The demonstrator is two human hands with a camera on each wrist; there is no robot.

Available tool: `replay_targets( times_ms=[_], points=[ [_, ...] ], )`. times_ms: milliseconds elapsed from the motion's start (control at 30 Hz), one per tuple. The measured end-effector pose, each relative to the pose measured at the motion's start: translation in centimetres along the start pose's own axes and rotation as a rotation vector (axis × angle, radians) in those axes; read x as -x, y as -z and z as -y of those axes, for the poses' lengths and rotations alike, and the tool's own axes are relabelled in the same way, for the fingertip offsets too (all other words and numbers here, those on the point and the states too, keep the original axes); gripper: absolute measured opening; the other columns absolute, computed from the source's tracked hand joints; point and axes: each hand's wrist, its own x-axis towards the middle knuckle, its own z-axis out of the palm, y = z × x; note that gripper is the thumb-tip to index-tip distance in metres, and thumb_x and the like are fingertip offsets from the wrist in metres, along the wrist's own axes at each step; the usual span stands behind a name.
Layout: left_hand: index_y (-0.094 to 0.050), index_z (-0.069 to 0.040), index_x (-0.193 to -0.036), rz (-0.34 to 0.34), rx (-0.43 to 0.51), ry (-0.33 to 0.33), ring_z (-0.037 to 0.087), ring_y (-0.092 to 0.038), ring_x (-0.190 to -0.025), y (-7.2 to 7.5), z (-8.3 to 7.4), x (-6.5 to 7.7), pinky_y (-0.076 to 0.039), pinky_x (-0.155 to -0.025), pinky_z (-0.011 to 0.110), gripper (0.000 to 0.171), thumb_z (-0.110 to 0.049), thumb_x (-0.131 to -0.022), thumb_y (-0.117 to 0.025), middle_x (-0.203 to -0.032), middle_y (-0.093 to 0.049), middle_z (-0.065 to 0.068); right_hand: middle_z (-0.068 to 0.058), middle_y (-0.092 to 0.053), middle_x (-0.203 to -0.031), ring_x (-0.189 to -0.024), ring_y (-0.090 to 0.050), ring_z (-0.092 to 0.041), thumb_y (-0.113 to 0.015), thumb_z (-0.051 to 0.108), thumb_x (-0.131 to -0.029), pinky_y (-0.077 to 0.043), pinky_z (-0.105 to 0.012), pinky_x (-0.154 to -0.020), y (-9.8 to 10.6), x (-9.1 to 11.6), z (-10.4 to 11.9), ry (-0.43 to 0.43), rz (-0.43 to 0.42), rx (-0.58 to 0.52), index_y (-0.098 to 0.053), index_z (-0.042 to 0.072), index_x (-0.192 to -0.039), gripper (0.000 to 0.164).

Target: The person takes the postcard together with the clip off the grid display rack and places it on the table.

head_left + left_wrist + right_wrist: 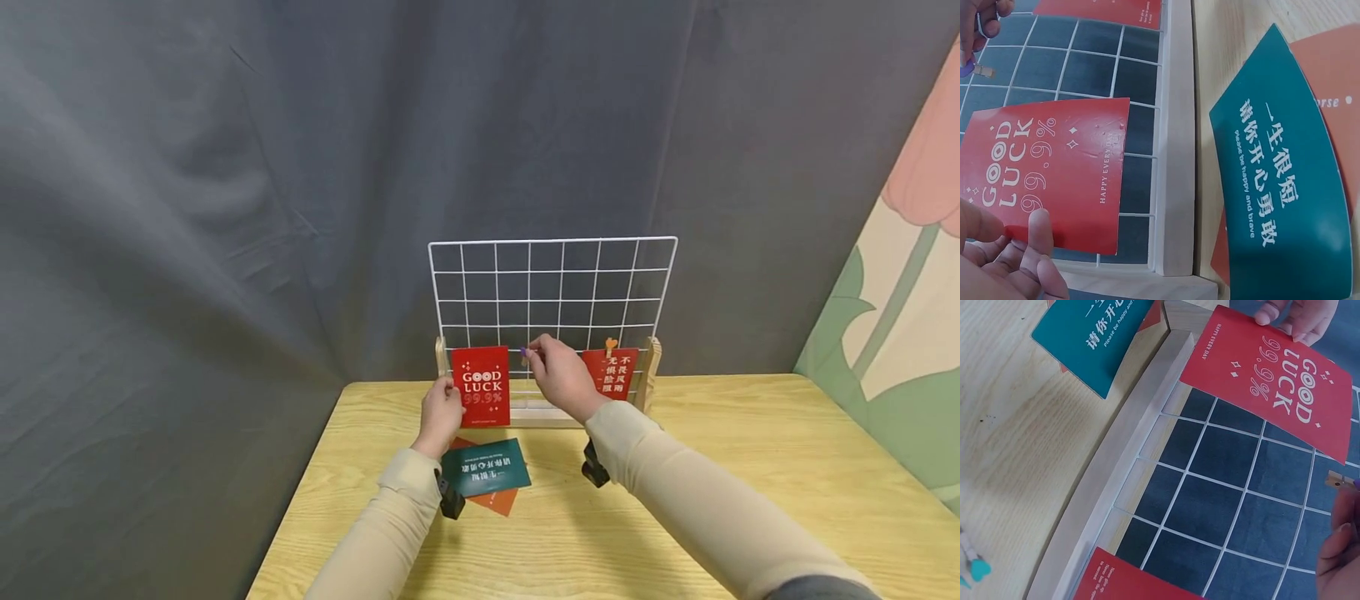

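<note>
At the left of one white wire grid [560, 300], the left hand [440, 414] pinches the first red card [480, 386] by its edge; at the right, one orange clip [611, 343] holds the second red card [617, 373]. Thumb and fingertips together, the right hand [564, 379] pinches one purple clip [524, 353]. One green card [487, 468] overlaps at least one orange card [498, 502].

Grid [561, 299] nearer in wrist views
</note>
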Motion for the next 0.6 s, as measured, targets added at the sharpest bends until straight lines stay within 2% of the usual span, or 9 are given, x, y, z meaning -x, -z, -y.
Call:
replay_targets(
  times_ms=[267, 600],
  points=[
    [-0.057, 0.004, -0.118, 0.0, 0.0, -0.011, 0.024, -0.061, -0.079, -0.3, 0.0, 0.5, -0.05, -0.066, 0.032, 0.018, -0.006, -0.108, -0.046, -0.095, -0.057, 0.014, -0.012, -0.069, -0.099, -0.076, -0.059, -0.021, -0.059, 0.016, -0.106, -0.054, -0.04, -0.071, 0.4, 0.9, -0.4, -0.02, 0.017, -0.01, -0.064, 0.0, -0.111, 0.018],
    [-0.057, 0.003, -0.117, 0.016, 0.008, -0.01, 0.022, -0.06, -0.077, -0.5, 0.1, 1.2, -0.049, -0.067, 0.034, 0.018, -0.008, -0.109, -0.045, -0.095, -0.057, 0.014, -0.009, -0.068, -0.092, -0.071, -0.057, -0.02, -0.06, 0.014, -0.105, -0.052, -0.039, -0.067, 1.4, 1.5, -0.8, -0.015, 0.011, 0.016, -0.064, -0.001, -0.108, 0.015]
  ],
)
